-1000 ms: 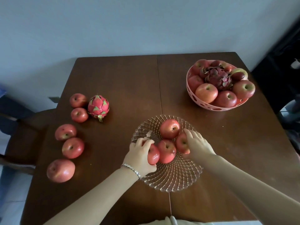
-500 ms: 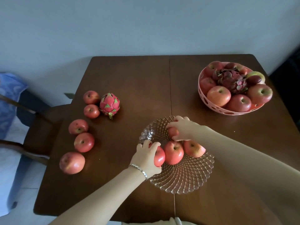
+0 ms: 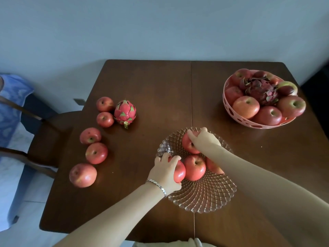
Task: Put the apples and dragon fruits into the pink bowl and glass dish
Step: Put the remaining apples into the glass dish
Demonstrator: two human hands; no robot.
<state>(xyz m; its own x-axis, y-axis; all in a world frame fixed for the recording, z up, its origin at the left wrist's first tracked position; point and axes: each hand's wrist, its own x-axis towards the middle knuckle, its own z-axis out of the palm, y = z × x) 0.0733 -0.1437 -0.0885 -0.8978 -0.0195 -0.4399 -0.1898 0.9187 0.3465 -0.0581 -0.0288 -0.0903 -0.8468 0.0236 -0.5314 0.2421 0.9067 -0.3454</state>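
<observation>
Both hands gripped apples in the glass dish [image 3: 204, 198], which held four: left hand [image 3: 164, 172] on the nearest-left apple [image 3: 179, 171], right hand [image 3: 204, 140] on the far apple [image 3: 188, 145]. Five apples and one dragon fruit [image 3: 125, 112] lay on the table [image 3: 146, 82]; the pink bowl [image 3: 236, 116] was heaped with apples around another dragon fruit.

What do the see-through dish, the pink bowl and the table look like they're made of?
The dish looks like clear pressed glass: transparent, with a faceted diamond pattern catching light. The pink bowl seems to be moulded plastic, though that's a guess: matte, even colour, oval holes through its wall. The table appears to be dark brown wood or veneer with a smooth satin finish; faint reflections show, and a seam runs down the middle.
</observation>
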